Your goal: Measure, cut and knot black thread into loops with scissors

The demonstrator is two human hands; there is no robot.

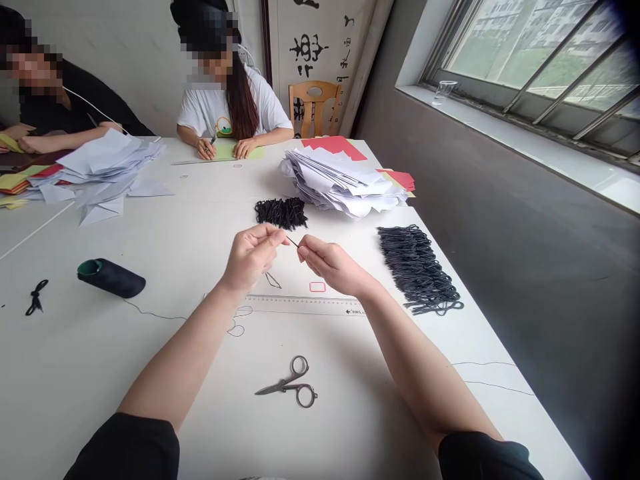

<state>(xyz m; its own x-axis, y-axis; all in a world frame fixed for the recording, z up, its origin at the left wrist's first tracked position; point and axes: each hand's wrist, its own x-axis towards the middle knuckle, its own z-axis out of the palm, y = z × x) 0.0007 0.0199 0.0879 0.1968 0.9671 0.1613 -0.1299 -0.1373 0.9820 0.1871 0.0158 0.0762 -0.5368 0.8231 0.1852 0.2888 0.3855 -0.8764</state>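
Note:
A short stretch of black cord (293,242) runs between my two hands above the white table. My left hand (253,257) pinches one end of it, and my right hand (330,263) has its fingers closed on the other. Beneath them lie a clear ruler (300,303) and a thin loop of cord (273,281). Nearer to me, scissors (287,385) rest with their blades nearly together. At the left a spool of black thread (111,277) lies on its side, its thread trailing toward my left forearm.
Looped black cords lie in a bundle (281,213) beyond my hands and a larger row (419,270) at the right edge. Paper piles (343,180) stand farther back. Two people sit across the white table (220,433); a small black knot (37,297) lies far left.

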